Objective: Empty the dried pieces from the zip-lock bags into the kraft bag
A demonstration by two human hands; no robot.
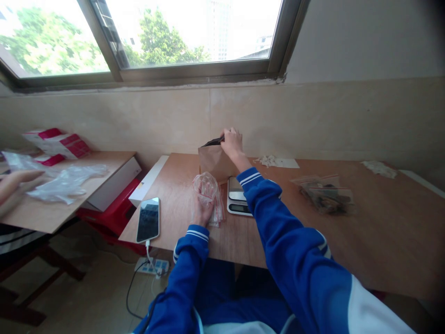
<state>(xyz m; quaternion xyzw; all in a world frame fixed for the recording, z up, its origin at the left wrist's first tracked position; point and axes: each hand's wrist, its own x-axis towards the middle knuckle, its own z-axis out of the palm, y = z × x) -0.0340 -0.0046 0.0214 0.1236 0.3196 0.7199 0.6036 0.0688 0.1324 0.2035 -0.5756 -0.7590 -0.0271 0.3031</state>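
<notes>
My left hand is closed round a clear zip bag with a red seal line, its mouth spread into a round opening. More clear zip bags lie beside that hand on the table. Behind them stands a brown bag with a dark inside showing at its top. My right hand is up at the brown bag's top edge, fingers bent and closed on the rim. Just below my right forearm sits a white digital scale, partly covered by the sleeve.
A phone charges at the table's left edge, cabled to a power strip. Filled zip bags lie to the right. White scraps lie at the back. Another person's hand is near plastic bags on the left table.
</notes>
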